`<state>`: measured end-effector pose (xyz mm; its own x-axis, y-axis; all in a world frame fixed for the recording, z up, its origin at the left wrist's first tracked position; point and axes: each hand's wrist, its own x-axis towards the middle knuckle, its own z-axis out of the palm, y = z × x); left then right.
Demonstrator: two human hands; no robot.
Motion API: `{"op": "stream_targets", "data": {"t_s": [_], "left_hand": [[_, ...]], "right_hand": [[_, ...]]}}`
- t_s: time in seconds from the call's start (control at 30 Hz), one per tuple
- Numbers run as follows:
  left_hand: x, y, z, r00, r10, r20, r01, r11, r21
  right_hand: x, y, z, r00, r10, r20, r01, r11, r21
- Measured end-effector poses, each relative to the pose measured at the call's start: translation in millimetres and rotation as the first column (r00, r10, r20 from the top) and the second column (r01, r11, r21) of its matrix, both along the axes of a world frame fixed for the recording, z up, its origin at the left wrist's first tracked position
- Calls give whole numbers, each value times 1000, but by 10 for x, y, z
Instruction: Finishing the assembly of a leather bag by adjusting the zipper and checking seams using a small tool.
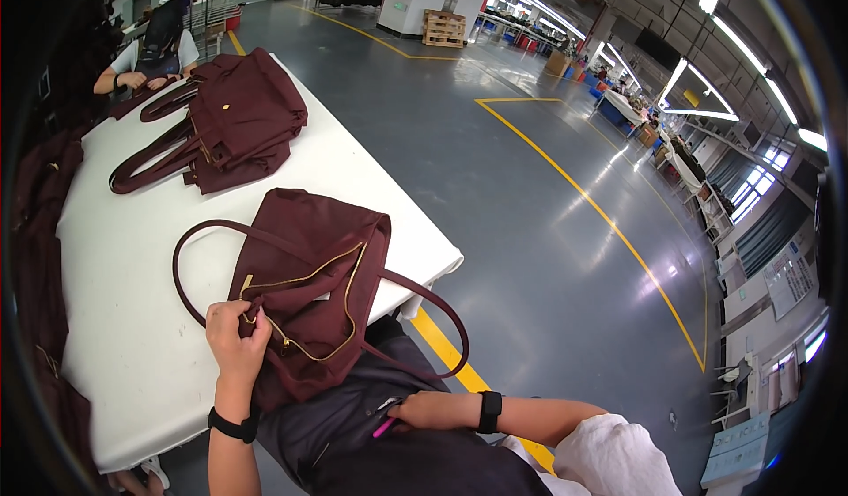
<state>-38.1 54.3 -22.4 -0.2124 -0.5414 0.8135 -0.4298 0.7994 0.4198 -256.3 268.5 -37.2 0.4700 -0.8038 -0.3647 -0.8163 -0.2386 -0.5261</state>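
Observation:
A burgundy fabric handbag (305, 293) lies on the white table in front of me, its gold zipper (358, 288) undone and the opening gaping. One strap loops to the left; the other hangs out over the table's edge. My left hand (237, 341) pinches the bag's fabric beside the zipper's near left end. Low against my dark apron (353, 447), my right hand (433, 410) is closed at a pocket opening, fingertips partly hidden. A slim pink thing (382, 427) sticks out from under its fingers; its kind cannot be made out.
More burgundy bags (238, 116) lie farther up the white table (124, 319). Dark burgundy bags or fabric (40, 257) line the table's left side. Another person (155, 54) works at the far end. Grey floor with yellow lines (609, 222) stretches to the right.

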Motion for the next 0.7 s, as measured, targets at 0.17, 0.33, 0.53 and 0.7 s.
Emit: {"op": "stream_targets", "data": {"t_s": [0.17,0.33,0.53,0.7], "left_hand": [[-4,16,15,1000,3,-10,-3,1000,13],[-7,19,31,1000,10,-13,-9,1000,13],[-16,16,13,1000,14,-4,-14,1000,12],[5,10,32,1000,-6,-25,6,1000,-2]], "right_hand": [[95,-54,-45,991,-134,30,129,982,141],[-7,-13,-119,991,-126,-38,126,992,2],[68,-36,-87,979,-155,-133,150,987,-49],[-119,104,-212,991,-79,-105,66,990,-124]]}}
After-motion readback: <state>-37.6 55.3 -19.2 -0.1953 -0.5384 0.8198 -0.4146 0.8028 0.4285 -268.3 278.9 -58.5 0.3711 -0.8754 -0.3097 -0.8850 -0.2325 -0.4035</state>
